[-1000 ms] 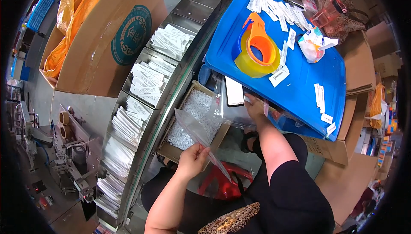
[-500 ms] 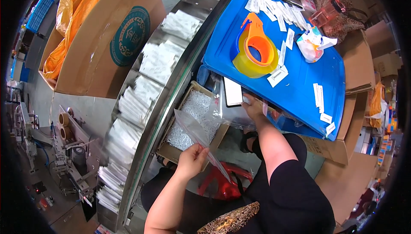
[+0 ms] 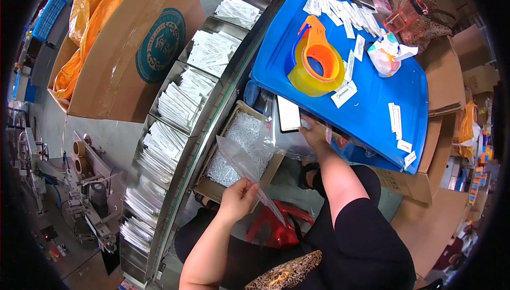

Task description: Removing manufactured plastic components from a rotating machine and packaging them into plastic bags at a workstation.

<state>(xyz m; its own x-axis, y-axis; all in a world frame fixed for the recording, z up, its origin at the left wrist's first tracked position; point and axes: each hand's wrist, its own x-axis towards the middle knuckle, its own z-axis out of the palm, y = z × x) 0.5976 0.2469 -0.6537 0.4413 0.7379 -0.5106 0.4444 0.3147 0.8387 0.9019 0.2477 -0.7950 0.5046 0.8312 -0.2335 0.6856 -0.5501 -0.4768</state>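
My left hand (image 3: 239,199) is closed, pinching a clear plastic bag (image 3: 237,158) by its edge. The bag hangs slanted over a cardboard box (image 3: 271,170) filled with small clear-and-white pieces (image 3: 234,149). Beneath the near edge of a blue plastic lid (image 3: 366,107), my right hand (image 3: 314,131) reaches in among clear plastic bags (image 3: 291,140). It lies beside a white rectangular panel with a dark border (image 3: 289,113). Its fingertips are partly hidden, so their grip does not show.
On the lid lie a yellow and orange tape dispenser (image 3: 319,69), white label strips (image 3: 345,93) and a tissue pack (image 3: 387,59). Left of the box runs a conveyor of metal trays (image 3: 183,101) holding white packets. A large carton (image 3: 119,51) stands beyond it; a red stool (image 3: 279,226) is below.
The conveyor trays have shifted along their line, and their packets, blurred before, now look sharp. Both hands and the plastic bag stay almost exactly where they were.
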